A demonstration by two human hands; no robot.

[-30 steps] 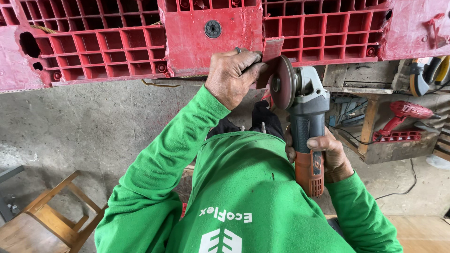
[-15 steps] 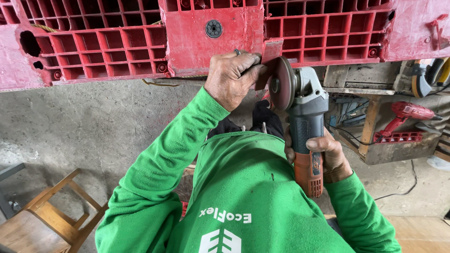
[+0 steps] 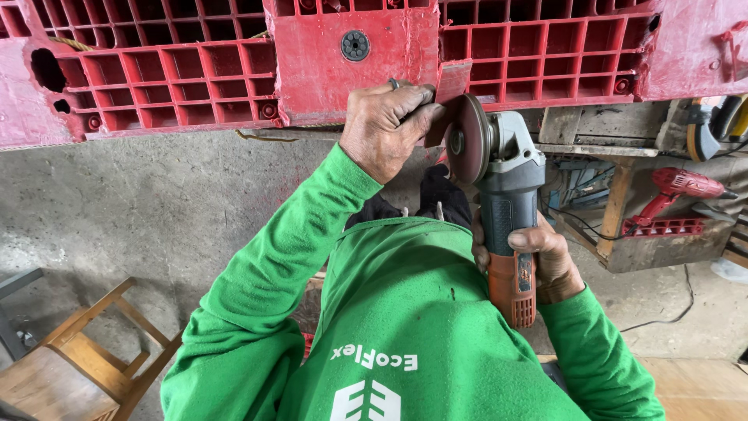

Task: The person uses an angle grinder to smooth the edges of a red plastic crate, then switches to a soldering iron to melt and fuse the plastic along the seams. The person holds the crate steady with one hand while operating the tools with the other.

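Note:
A big red plastic pallet (image 3: 234, 70) with a grid of ribs stands on edge across the top of the view. My left hand (image 3: 382, 129) pinches a small red flap of plastic (image 3: 450, 87) hanging from the pallet's lower edge. My right hand (image 3: 545, 261) grips the body of a grey and orange angle grinder (image 3: 506, 210), held upright. Its round disc (image 3: 466, 139) sits right beside the red flap and my left fingers. Both arms wear green sleeves.
A concrete floor (image 3: 140, 210) lies below. A wooden chair (image 3: 86, 359) stands at the lower left. To the right, a wooden bench (image 3: 623, 195) carries a red power drill (image 3: 674, 187) and a cable runs across the floor.
The grinder has moved slightly up and closer to the red flap. My left hand has kept its pinch on the flap.

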